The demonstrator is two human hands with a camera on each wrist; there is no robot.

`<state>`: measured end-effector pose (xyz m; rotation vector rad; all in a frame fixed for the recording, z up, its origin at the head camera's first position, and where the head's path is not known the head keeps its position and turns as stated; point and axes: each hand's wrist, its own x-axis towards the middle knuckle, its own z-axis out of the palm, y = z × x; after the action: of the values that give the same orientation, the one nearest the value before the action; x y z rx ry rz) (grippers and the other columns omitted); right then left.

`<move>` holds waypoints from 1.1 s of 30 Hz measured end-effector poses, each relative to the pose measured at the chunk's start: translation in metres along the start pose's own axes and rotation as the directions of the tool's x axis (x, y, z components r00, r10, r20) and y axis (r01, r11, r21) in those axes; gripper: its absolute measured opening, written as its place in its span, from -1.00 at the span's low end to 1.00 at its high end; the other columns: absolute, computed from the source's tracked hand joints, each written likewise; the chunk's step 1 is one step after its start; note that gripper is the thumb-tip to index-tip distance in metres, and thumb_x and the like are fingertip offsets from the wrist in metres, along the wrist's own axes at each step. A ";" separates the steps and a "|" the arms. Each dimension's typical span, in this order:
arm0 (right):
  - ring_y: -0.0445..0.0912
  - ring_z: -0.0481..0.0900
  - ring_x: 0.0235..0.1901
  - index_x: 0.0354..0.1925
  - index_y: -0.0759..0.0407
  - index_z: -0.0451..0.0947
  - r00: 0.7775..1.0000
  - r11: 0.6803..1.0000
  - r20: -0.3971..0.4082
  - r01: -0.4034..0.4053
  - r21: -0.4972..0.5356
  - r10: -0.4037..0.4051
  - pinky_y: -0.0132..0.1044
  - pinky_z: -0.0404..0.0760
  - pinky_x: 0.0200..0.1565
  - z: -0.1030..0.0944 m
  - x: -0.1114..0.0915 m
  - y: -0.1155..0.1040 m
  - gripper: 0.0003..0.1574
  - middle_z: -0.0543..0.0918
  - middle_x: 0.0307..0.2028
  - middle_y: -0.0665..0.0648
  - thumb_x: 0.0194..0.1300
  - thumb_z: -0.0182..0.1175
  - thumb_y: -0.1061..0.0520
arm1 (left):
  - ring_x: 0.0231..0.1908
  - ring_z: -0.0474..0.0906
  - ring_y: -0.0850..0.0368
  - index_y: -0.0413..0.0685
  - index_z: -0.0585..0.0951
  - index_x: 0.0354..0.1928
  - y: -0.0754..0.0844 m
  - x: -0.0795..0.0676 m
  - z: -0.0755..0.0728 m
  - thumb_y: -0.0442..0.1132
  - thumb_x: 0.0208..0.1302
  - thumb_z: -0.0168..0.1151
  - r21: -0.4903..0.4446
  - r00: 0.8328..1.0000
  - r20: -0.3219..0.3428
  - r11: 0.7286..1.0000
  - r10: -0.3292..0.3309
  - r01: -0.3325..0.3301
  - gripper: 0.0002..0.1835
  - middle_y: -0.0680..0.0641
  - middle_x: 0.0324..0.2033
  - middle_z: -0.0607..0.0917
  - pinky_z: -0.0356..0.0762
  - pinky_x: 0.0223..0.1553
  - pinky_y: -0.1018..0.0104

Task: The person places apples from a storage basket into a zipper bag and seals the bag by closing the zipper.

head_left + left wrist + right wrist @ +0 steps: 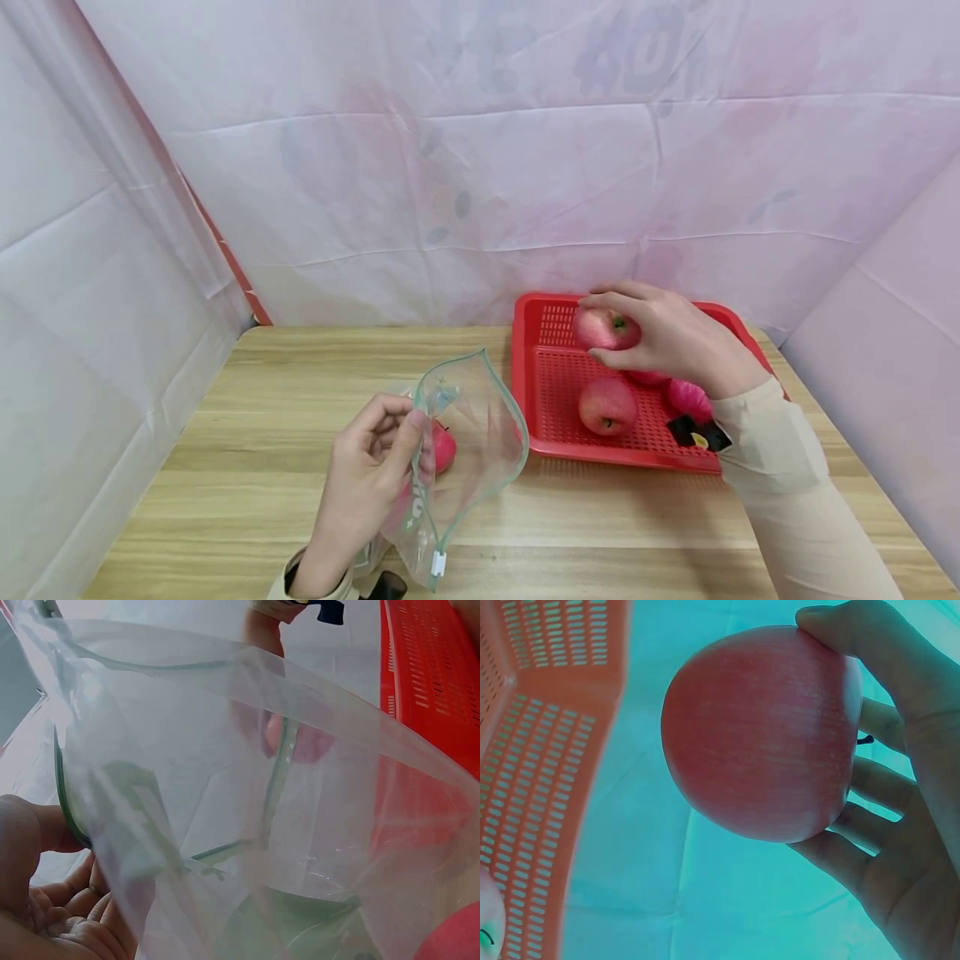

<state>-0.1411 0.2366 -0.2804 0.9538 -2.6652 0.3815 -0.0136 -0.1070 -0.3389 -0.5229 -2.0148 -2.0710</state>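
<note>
Pinched between the left hand's (367, 471) thumb and fingers is the edge of a clear zip bag (487, 442) with a green rim and a white slider (438, 563). The bag's mouth gapes toward the right, and a red apple (444, 447) shows through its plastic. The right hand (667, 333) grips another apple (606, 327) above the back of a red basket (525, 383). In the right wrist view, thumb and fingers wrap the gripped apple (761, 735), its stem toward the palm. Below that hand, an apple (608, 407) lies in the basket.
More pinkish-red fruit (690, 400) lies in the basket, partly hidden by the right hand and wrist. A wooden table (262, 433) carries basket and bag. Pale printed cloth (480, 183) hangs behind and at both sides.
</note>
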 end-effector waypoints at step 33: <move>-0.04 0.61 0.07 0.20 0.04 0.63 0.920 0.958 -0.314 0.272 0.085 -0.233 -0.64 0.45 0.06 -0.003 -0.015 -0.071 -0.34 0.64 0.17 0.12 0.37 0.14 -0.32 | -0.57 0.64 0.17 -0.33 0.53 -0.15 -0.003 0.002 -0.010 -0.41 0.53 0.07 0.079 1.000 -0.020 0.997 -0.006 0.008 -0.91 -0.17 -0.49 0.64 0.70 -0.59 0.22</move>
<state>-0.0830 0.1932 -0.2721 1.1594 -2.2311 0.5910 -0.0177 -0.1162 -0.3406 -0.4796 -2.0802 -1.9828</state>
